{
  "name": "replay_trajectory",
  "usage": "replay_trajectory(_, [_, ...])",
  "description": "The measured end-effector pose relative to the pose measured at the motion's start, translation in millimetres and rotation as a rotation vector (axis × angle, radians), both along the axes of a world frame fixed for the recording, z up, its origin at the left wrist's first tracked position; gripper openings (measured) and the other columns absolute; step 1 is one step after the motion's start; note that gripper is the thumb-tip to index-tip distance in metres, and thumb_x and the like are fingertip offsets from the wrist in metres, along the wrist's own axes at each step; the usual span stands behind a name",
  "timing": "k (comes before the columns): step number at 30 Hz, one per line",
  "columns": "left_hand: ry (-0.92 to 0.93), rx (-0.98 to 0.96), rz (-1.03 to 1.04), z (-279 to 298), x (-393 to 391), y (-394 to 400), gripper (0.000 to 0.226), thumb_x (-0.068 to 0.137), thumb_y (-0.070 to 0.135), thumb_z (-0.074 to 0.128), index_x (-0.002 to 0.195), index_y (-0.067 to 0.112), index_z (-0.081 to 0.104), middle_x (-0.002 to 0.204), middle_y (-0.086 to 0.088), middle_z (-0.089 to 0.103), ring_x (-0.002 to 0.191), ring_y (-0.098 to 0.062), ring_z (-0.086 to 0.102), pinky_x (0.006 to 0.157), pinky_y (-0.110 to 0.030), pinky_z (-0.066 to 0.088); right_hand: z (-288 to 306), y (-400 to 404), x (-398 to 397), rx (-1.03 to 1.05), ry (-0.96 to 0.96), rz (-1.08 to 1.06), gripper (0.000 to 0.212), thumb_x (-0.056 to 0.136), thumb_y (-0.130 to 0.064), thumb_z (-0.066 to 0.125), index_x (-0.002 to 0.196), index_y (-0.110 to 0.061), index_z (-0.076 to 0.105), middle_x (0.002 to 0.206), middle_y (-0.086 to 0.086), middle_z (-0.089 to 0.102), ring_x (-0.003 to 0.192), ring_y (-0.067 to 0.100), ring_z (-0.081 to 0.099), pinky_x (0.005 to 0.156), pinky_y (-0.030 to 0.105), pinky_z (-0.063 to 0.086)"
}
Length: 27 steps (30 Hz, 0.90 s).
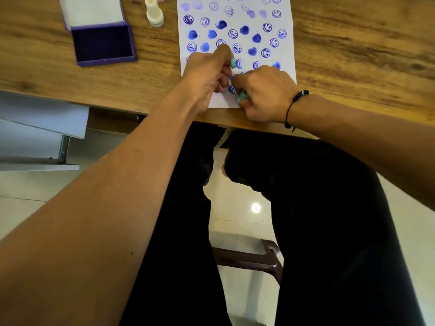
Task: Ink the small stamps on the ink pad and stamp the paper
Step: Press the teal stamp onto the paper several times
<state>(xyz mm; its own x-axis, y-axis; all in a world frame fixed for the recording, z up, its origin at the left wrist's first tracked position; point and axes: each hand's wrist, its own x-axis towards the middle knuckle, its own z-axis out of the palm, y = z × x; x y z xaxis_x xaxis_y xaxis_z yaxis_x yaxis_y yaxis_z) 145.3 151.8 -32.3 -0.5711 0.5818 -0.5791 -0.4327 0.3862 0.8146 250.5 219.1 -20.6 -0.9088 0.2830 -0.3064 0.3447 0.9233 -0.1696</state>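
Paper (pixel 235 27) lies on the wooden table (pixel 353 55), covered with rows of blue-purple prints: smiley faces in rings and solid heart-like blots; no readable writing shows anywhere. Both hands meet at its near edge. The left hand (pixel 207 74) is pinched around one small teal stamp (pixel 233 63), held at its fingertips just above the sheet. The right hand (pixel 263 92) is curled around a second teal piece (pixel 242 97) that rests against the paper; whether it is a stamp or a cap cannot be told. One open purple ink pad (pixel 103 43) sits well to the left. One cream-coloured stamp (pixel 154 11) stands upright between pad and paper.
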Motion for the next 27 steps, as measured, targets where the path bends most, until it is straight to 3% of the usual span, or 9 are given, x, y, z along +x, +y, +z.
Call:
replay_trajectory(14, [0.015, -0.002, -0.012, -2, 1, 1, 0.023, 0.081, 0.014, 0.052, 0.059, 0.008, 0.055, 0.055, -0.006, 0.050, 0.041, -0.014, 0.041, 0.042, -0.022, 0.031, 5, -2, 2, -0.029, -0.022, -0.020, 0.030, 0.083, -0.013, 0.048, 0.113, -0.010, 0.051, 0.108, 0.021, 0.061, 0.097, 0.039, 0.055, 0.063, 0.034, 0.032])
replay_trajectory(17, [-0.013, 0.000, 0.008, 2, 2, 1, 0.023, 0.082, 0.014, 0.052, 0.060, 0.008, 0.053, 0.057, -0.007, 0.049, 0.043, -0.015, 0.040, 0.044, -0.023, 0.030, 19, 2, 10, -0.076, 0.080, -0.157, 0.026, 0.082, -0.014, 0.053, 0.108, -0.012, 0.055, 0.105, 0.020, 0.064, 0.098, 0.037, 0.057, 0.068, 0.035, 0.039])
replay_trajectory(20, [-0.035, 0.026, 0.025, 9, 0, -3, 0.022, 0.083, 0.015, 0.052, 0.062, 0.008, 0.055, 0.059, -0.007, 0.051, 0.042, -0.014, 0.042, 0.045, -0.023, 0.033, 38, 9, 20, -0.256, 0.334, -0.432, 0.018, 0.077, -0.013, 0.060, 0.095, -0.011, 0.062, 0.099, 0.017, 0.067, 0.091, 0.032, 0.061, 0.073, 0.037, 0.048])
replay_trajectory(22, [-0.052, 0.065, 0.025, 18, 1, -6, 0.022, 0.084, 0.015, 0.051, 0.064, 0.007, 0.056, 0.061, -0.007, 0.053, 0.043, -0.014, 0.045, 0.046, -0.023, 0.035, 50, 12, 24, -0.482, 0.402, -0.594, 0.008, 0.075, -0.012, 0.064, 0.082, -0.015, 0.061, 0.088, 0.013, 0.066, 0.072, 0.020, 0.060, 0.056, 0.028, 0.047])
replay_trajectory(24, [-0.084, 0.106, 0.008, 27, 4, -13, 0.023, 0.085, 0.013, 0.050, 0.064, 0.007, 0.057, 0.061, -0.008, 0.055, 0.046, -0.015, 0.046, 0.047, -0.022, 0.036, 58, 12, 25, -0.647, 0.421, -0.706, 0.016, 0.076, -0.008, 0.064, 0.070, -0.020, 0.055, 0.075, 0.005, 0.062, 0.055, 0.009, 0.052, 0.043, 0.020, 0.038])
replay_trajectory(27, [-0.129, 0.162, -0.075, 35, 11, -26, 0.021, 0.087, 0.010, 0.048, 0.069, 0.005, 0.059, 0.063, -0.009, 0.058, 0.048, -0.015, 0.050, 0.049, -0.022, 0.041, 62, 8, 23, -0.826, 0.481, -0.791, 0.021, 0.076, 0.000, 0.061, 0.068, -0.019, 0.056, 0.058, 0.002, 0.061, 0.038, 0.005, 0.045, 0.040, 0.018, 0.031])
